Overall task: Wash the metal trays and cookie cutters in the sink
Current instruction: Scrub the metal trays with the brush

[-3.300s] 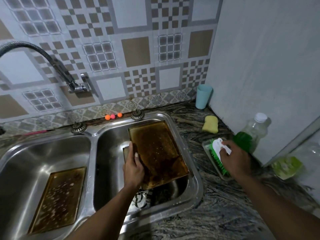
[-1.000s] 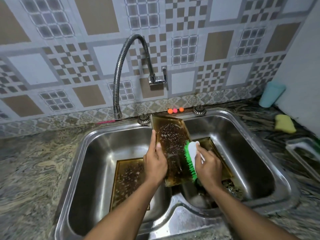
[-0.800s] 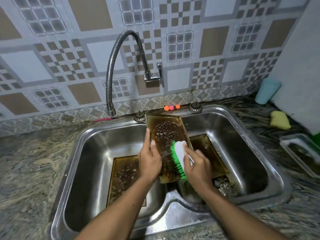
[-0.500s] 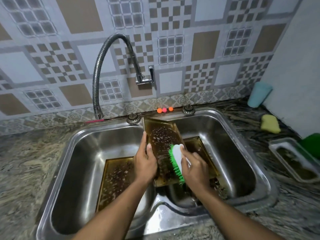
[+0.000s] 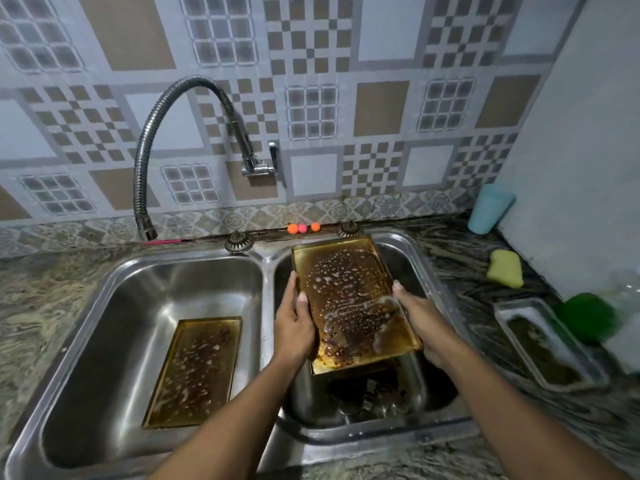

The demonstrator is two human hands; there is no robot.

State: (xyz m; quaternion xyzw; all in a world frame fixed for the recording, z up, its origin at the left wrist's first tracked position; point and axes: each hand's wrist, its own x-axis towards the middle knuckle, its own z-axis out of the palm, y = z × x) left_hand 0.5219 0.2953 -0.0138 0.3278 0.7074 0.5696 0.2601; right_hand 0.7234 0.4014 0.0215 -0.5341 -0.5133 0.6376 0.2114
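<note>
A greasy, soapy brown metal tray (image 5: 349, 299) is held tilted over the right basin of the double sink (image 5: 266, 306). My left hand (image 5: 294, 323) grips its left edge and my right hand (image 5: 420, 320) grips its right edge. A second brown tray (image 5: 197, 368) lies flat in the left basin. Small metal pieces, likely cookie cutters (image 5: 370, 396), lie dim at the bottom of the right basin under the held tray. The green brush is not in my hands and I do not see it in the sink.
A flexible faucet (image 5: 180, 140) hangs over the left basin's back edge. On the right counter sit a rectangular dish (image 5: 547, 344), a green soap bottle (image 5: 588, 317), a yellow sponge (image 5: 505, 268) and a teal cup (image 5: 488, 209).
My right hand no longer holds the green brush against the tray; it now grips the tray's right edge. The tray sits over the right basin, held by both hands.
</note>
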